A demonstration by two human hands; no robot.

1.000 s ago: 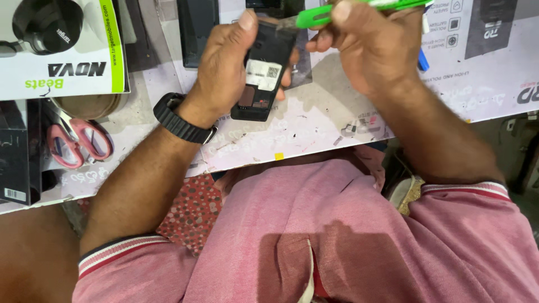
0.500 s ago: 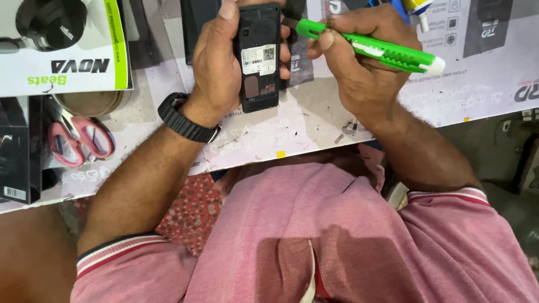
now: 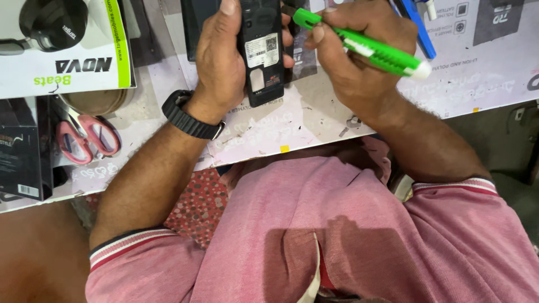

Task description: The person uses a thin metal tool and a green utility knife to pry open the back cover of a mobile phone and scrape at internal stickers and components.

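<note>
left hand (image 3: 222,62) wraps a slim black open-backed phone (image 3: 261,53) at 12 o'clock, its top cut off by frame. right hand (image 3: 353,67) pinches a green plastic utility knife (image 3: 365,49); tip hard to make out. pink-handled scissors (image 3: 84,137) at 9 o'clock.

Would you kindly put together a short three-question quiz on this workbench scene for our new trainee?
1. True or false: the left hand holds the black phone with its back open.
2. Which tool does the right hand grip? A) pink scissors B) green cutter C) blue pen
3. Fill in: the pink-handled scissors lie on the ____ side of the table, near the left arm.

Key: 1 true; 2 B, the green cutter, its front end next to the phone's upper right edge; 3 left.
</note>
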